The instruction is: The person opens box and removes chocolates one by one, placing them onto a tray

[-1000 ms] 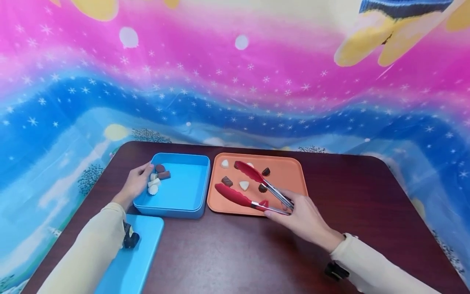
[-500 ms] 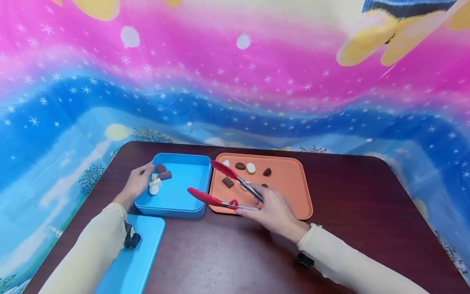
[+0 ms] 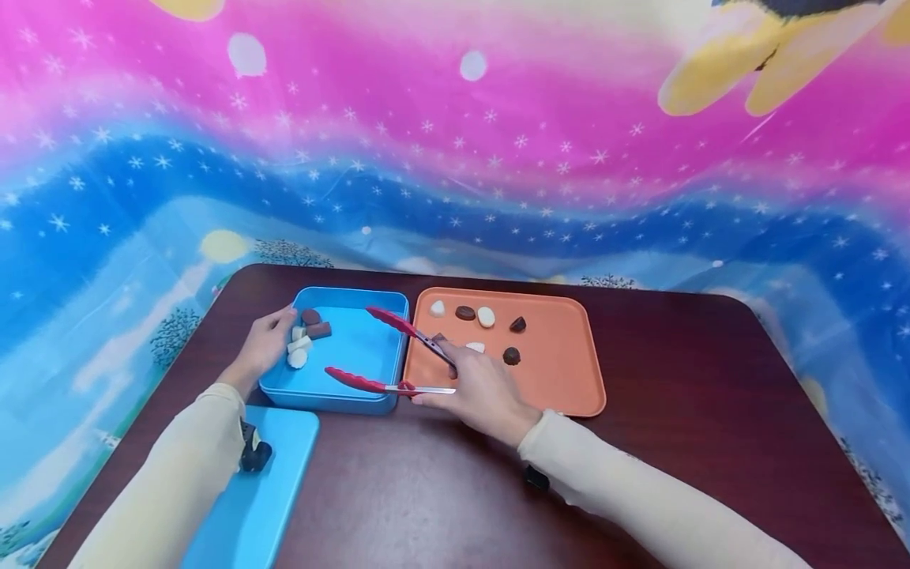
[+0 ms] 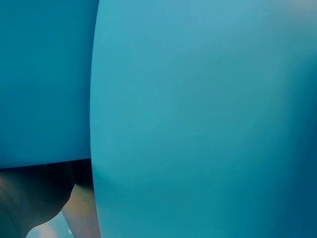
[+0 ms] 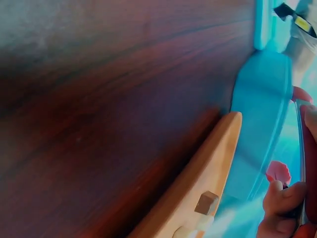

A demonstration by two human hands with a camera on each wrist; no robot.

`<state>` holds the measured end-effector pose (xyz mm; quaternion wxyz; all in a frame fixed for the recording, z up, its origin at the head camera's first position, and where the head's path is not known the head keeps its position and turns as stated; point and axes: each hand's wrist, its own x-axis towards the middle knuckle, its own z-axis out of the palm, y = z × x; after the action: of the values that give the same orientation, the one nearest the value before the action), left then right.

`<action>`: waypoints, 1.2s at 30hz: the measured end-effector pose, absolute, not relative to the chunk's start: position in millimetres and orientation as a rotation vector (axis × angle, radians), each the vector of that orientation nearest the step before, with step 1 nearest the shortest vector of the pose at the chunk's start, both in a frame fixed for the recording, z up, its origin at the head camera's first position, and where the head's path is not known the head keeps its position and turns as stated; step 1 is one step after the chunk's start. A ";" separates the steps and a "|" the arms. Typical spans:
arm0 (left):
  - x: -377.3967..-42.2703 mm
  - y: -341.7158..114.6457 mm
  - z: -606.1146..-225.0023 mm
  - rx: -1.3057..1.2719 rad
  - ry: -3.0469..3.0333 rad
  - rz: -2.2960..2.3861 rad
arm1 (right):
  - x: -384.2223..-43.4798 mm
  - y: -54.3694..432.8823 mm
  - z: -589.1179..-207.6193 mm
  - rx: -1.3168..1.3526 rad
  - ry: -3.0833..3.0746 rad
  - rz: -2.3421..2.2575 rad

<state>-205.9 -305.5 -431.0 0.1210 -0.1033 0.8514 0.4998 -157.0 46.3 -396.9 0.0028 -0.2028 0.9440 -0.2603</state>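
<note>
Right hand (image 3: 490, 391): fingers curled round the metal tongs (image 3: 426, 390), thumb along the near arm. Tongs spread wide, both red heads over the blue box (image 3: 334, 401), well apart from each other. Hand itself above the near left part of the orange tray (image 3: 558, 371), just beside the box.

Left hand (image 3: 263, 348): fingers bent at the box's left rim, gripping the wall; how deep they reach inside, hard to see. Close to those fingertips, inside the box, a cluster of small brown pieces (image 3: 319, 330) and pale pieces (image 3: 297, 359) along the left side.

On the tray: white drop (image 3: 437, 308), brown oval (image 3: 465, 313), white oval (image 3: 486, 317), dark wedge (image 3: 517, 325), dark round piece (image 3: 511, 356). A brown block (image 3: 438, 338) and a white piece (image 3: 475, 347) show only in part, covered by tongs and right hand.

Blue lid (image 3: 277, 466) lies on the dark table (image 3: 398, 506), cut off by the frame's bottom, partly under the left sleeve (image 3: 171, 466).

Left wrist view: mostly a close, smooth blue surface (image 4: 188, 119); dark shape (image 4: 37, 196) at lower left, hard to identify. Right wrist view: tongs cut off at the right edge, only some fingers visible
</note>
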 end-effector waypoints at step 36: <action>-210.8 -304.5 -430.7 -0.291 2.590 1.395 | -204.2 -19.9 -387.8 -0.573 2.850 -0.579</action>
<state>-210.8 -304.5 -430.7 0.0924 -0.0979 0.8724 0.4699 -204.2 -19.9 -387.8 0.0886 -0.1927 0.9577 -0.1946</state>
